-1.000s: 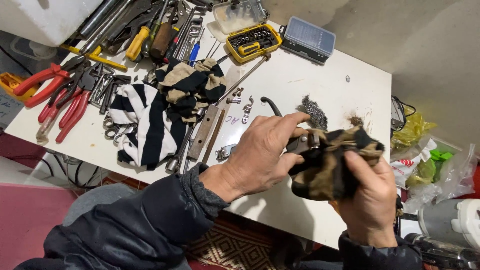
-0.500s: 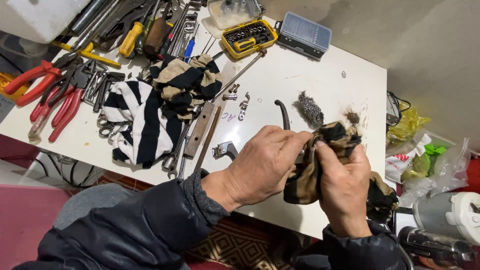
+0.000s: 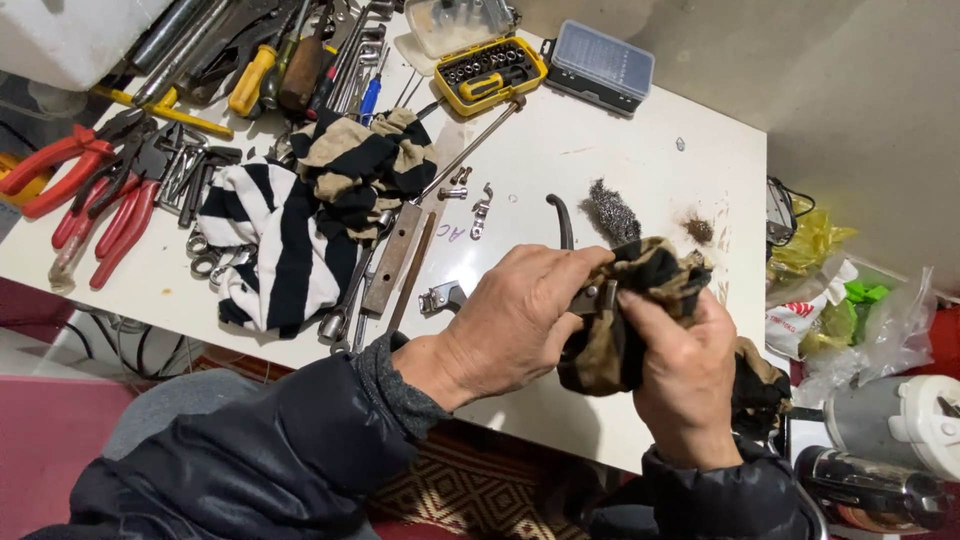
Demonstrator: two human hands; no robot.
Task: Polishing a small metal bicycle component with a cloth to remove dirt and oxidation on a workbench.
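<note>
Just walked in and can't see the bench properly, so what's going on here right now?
A person in a dark jacket holds a small metal tool over a white table. The left hand grips the tool, while the right hand presses a tan and black cloth around it. On the table lie a striped black and white cloth, red-handled pliers, a yellow bit case, a wad of steel wool and loose metal parts.

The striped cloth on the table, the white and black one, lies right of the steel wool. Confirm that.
Not right. In the head view the striped cloth lies left of the steel wool, beside the red pliers. It is white and black and on the table.
</note>
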